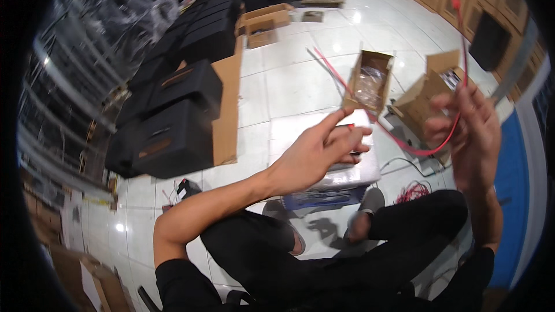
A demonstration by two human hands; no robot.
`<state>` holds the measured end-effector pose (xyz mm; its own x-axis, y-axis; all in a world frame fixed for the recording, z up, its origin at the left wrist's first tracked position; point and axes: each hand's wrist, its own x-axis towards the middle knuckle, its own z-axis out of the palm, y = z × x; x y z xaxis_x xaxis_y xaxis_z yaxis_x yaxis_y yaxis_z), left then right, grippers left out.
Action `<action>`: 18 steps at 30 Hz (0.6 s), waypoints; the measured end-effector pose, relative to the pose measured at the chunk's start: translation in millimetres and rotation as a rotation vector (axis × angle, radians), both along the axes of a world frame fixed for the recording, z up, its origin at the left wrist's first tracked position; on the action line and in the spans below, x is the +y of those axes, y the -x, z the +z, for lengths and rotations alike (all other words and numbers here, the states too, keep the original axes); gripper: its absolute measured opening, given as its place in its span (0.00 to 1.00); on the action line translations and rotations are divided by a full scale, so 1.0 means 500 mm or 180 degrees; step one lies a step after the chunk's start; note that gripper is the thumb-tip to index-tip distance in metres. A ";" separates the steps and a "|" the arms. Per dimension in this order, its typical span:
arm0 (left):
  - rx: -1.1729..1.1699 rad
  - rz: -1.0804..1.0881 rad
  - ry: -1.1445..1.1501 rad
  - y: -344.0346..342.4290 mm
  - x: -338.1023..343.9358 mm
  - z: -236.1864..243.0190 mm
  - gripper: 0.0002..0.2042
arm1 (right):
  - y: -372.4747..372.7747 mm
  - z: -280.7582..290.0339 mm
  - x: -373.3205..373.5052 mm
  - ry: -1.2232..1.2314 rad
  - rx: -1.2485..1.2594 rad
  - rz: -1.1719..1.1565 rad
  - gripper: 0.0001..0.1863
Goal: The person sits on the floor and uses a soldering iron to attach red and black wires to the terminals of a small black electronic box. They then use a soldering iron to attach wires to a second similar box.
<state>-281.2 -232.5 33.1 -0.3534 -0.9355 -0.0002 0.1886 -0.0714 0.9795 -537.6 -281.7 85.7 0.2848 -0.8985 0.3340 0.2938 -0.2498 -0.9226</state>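
Note:
My right hand (pixel 475 138), raised at the right, pinches a thin red wire (pixel 428 151). From its fingers one part of the wire rises to a red connector (pixel 456 3), while the rest loops down and runs left behind the white foam block (pixel 289 133), toward the floor beyond. Over the foam block my left hand (pixel 324 153) curls its fingers around a small dark box (pixel 344 166) with a bit of red at its top. Most of that box is hidden under the hand, so its kind is unclear.
Black speaker-like cabinets (pixel 179 138) stand in rows on cardboard at the left. Ahead are an open carton (pixel 368 84) with clear plastic inside and another open carton (pixel 425 95). Red wires (pixel 413 192) lie bundled by my right knee. A small black block (pixel 188 189) sits left. People work far back.

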 end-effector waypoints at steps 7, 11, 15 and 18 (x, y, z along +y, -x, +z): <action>0.0193 0.1128 -0.0388 -0.079 0.004 -0.002 0.21 | -0.074 -0.117 0.085 -0.2041 0.1329 0.1342 0.15; 0.0629 0.0949 -0.0751 -0.071 0.035 -0.016 0.19 | -0.065 -0.159 0.109 -0.2623 0.1742 0.2014 0.17; 0.0449 0.0841 -0.1430 -0.070 0.042 -0.019 0.22 | -0.061 -0.147 0.110 -0.2300 0.2907 0.3034 0.17; 0.0233 0.0819 -0.1626 -0.062 0.040 -0.024 0.21 | -0.062 -0.117 0.086 -0.1406 0.3093 0.2945 0.16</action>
<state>-250.0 -212.5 21.2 -0.1305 -0.8789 -0.4587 0.3285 -0.4749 0.8164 -506.5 -238.8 27.0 0.7712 -0.2404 -0.5895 -0.5991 0.0389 -0.7997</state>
